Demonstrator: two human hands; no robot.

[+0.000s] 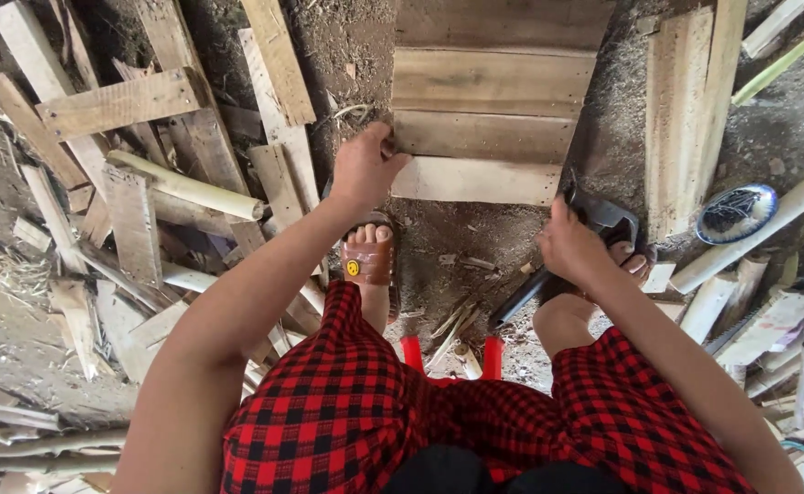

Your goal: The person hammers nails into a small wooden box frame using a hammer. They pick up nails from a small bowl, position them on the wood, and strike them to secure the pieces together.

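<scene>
a person sits low over dirt ground and looks down at two bare hands. the left hand (363,169) is curled on the near left corner of a wooden panel (489,110), with the fingers bent over the edge of the lowest, palest board. the panel is made of flat boards lying side by side, and it rests on the ground just past the person's feet. the right hand (571,245) is closed tight around a dark hatchet (567,252). its handle slants down toward the knees, and its wide metal head sits just beside the panel's near right corner. i think the blade is touching the ground there, but the hand hides part of it. a brown sandal (369,261) is on the left foot, right under the left hand. a heap of wood scraps (146,201) lies to the left. a round blue and white plate (737,213) sits well off to the right among more sticks.
</scene>
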